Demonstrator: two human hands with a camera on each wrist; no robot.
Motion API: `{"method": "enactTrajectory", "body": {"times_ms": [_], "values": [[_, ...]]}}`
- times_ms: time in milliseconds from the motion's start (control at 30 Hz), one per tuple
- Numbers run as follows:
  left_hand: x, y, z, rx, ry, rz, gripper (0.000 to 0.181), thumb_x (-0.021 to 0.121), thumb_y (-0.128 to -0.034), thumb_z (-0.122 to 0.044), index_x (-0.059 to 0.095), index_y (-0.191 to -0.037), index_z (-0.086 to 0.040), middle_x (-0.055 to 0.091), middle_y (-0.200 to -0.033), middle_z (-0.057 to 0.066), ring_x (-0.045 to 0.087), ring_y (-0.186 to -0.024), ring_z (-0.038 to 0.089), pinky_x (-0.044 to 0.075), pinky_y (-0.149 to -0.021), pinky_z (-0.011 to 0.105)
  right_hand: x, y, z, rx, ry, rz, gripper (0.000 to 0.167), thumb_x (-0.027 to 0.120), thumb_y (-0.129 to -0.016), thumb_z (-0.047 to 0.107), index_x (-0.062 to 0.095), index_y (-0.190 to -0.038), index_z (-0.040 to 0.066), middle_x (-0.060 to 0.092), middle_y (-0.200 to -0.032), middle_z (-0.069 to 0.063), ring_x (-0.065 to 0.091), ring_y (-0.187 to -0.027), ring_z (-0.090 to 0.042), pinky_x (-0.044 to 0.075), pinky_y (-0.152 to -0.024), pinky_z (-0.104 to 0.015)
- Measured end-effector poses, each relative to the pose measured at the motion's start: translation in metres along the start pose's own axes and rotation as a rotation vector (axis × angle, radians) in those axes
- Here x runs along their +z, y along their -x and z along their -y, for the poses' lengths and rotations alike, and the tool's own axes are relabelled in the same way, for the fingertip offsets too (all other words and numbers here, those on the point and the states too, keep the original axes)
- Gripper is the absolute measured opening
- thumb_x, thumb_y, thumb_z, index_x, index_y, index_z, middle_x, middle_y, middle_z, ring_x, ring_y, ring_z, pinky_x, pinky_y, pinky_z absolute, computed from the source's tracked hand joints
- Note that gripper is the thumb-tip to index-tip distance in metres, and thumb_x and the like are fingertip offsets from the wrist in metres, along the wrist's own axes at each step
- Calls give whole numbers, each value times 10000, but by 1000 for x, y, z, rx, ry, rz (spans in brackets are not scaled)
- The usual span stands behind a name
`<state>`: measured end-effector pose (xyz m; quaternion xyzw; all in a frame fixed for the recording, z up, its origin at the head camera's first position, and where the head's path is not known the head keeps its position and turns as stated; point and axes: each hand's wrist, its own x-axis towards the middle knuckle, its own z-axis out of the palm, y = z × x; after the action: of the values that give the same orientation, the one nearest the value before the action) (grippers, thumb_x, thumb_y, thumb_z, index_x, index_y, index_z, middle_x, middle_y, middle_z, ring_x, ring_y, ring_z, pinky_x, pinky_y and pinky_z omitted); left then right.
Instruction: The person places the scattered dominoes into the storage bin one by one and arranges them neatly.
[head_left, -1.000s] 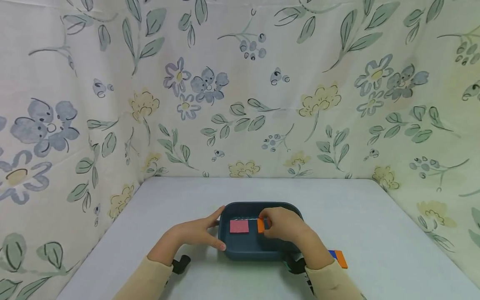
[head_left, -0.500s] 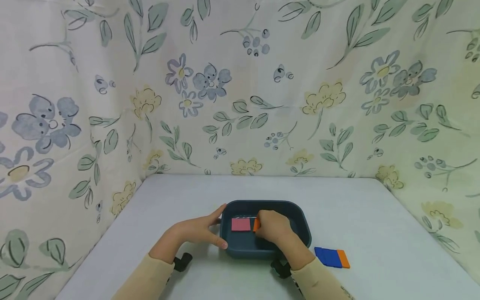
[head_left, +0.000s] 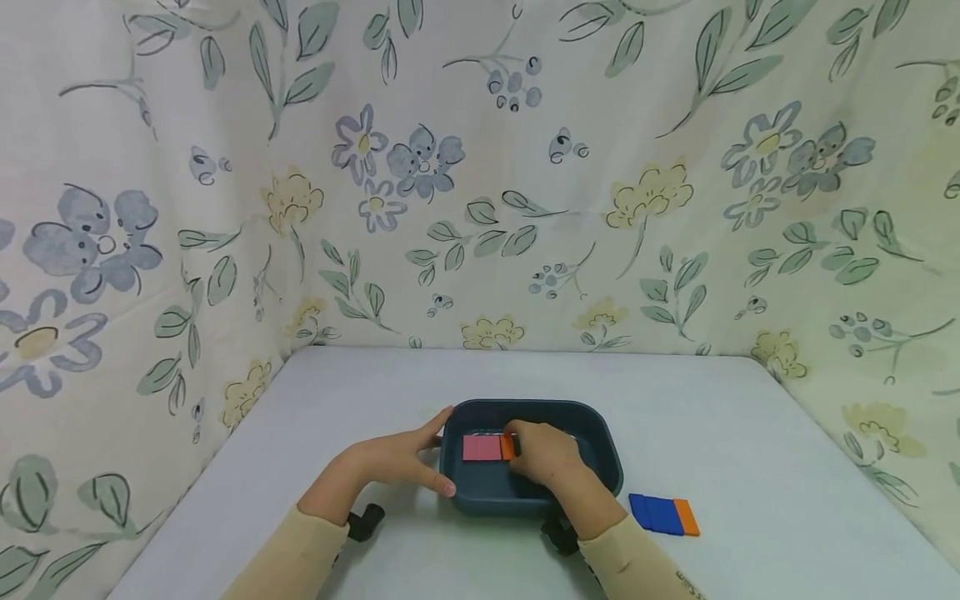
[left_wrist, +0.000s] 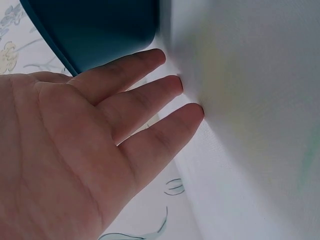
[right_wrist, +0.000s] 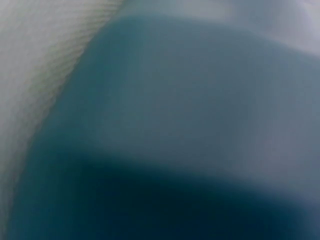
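In the head view a dark teal tray (head_left: 495,504) with rounded corners sits on the table. Inside it lies a flat pink rectangle (head_left: 482,448). Right beside the pink one is a flat orange piece (head_left: 507,447), partly covered by my right hand (head_left: 550,456), whose curled fingers and thumb pinch it. My left hand (head_left: 397,458) is spread at the tray's left side, thumb at the near left corner. In the left wrist view the left hand's fingers (left_wrist: 160,140) are fairly straight beside the tray wall (left_wrist: 110,30). The blurred tray side (right_wrist: 190,100) fills the right wrist view.
On the white table (head_left: 735,433), right of the tray, lie flat blue pieces (head_left: 658,514) and an orange piece (head_left: 686,517) side by side. A floral curtain (head_left: 480,183) stands behind and at both sides of the table.
My right hand has moved left inside the tray with the orange piece, which now lies against the pink one. The right forearm has uncovered the blue pieces. My left hand stays at the tray.
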<state>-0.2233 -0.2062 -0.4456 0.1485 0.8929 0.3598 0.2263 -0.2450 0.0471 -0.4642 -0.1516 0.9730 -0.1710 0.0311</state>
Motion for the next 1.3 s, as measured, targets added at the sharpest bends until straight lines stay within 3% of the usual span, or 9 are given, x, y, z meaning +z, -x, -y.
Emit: {"method": "enactTrajectory", "body": {"times_ms": [433,700,800,900,1000,1100,1300], "values": [[-3,-1,-2,13,6,0,1255,870,-738,-495,14,-1629,-276,382,-1566,133,273,-1467,363,254,-1094,677,-5,0,3,6,15,-21,407,794,-833,183,695,-1224,138,705,-1099,-73,577,-810,-237,539,-789,-498],[-4,-1,0,19,16,5,1249,870,-742,-486,15,-1629,-278,387,-1562,136,269,-1466,370,252,-1094,677,-8,5,-1,-8,-5,-21,487,807,-823,258,658,-1274,151,702,-1133,-73,583,-819,-223,538,-783,-490],[-4,1,2,14,23,-1,1243,868,-748,-481,12,-1628,-286,388,-1561,136,267,-1466,369,249,-1096,675,-12,8,-5,-57,-32,-13,512,799,-830,282,641,-1300,155,707,-1092,-56,573,-794,-190,538,-743,-444],[-3,2,5,11,38,-2,1236,868,-755,-463,11,-1628,-284,383,-1560,150,269,-1462,383,249,-1092,680,-18,13,-10,-116,-78,-11,486,776,-855,278,642,-1307,161,679,-868,-13,557,-691,-143,500,-620,-363],[0,3,7,17,54,7,1232,869,-760,-447,14,-1629,-268,383,-1556,168,271,-1456,403,254,-1083,691,-23,22,-15,-166,-135,-20,434,752,-880,266,658,-1293,170,536,-674,47,496,-574,-111,390,-508,-293],[1,2,8,24,50,13,1227,866,-764,-445,16,-1630,-257,386,-1554,169,267,-1457,405,249,-1083,695,-30,32,-22,-226,-170,-38,379,732,-912,276,672,-1273,177,491,-653,85,447,-544,-77,340,-492,-259],[1,-1,5,27,7,2,1227,861,-758,-473,25,-1630,-260,406,-1549,137,278,-1460,376,238,-1088,694,-42,55,-48,-331,-225,-100,271,733,-934,278,684,-1198,239,506,-718,112,451,-602,-48,394,-539,-242]]}}
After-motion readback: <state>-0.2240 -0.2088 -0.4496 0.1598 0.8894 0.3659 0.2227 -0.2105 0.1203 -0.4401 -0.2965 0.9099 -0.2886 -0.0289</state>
